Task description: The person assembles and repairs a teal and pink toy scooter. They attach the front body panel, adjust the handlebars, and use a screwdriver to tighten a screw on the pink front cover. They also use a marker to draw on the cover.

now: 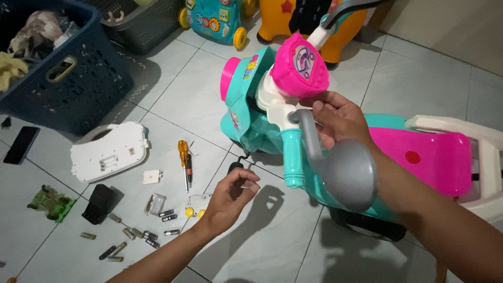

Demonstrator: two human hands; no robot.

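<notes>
In the head view, my right hand (338, 118) rests on the steering column of the toy scooter (262, 126), just below its pink dashboard (299, 65); the fingers are curled together on the white neck, beside the stem of the grey mirror (348, 175). My left hand (233, 194) hovers lower, over the floor (262, 246), with the fingertips pinched together around something small and dark that I cannot make out. The scooter stands at the right side of the floor, and its pink seat (424, 157) is cut by the right edge of the picture.

The open room is in front of the scooter, on the bare tiles near the bottom edge. To the left the floor is crowded. I count one white panel (109, 152), one orange screwdriver (183, 157), one small white cover (152, 176), one green toy (50, 203), one black block (99, 203) and about ten loose batteries (157, 233); some are hard to separate in the dim light. One black phone (21, 144) lies near the left edge. Two baskets stand at the top left corner, the blue basket (68, 99) and the grey basket (141, 26), both cut off. Two more ride-on toys at the top edge are only partly visible.
</notes>
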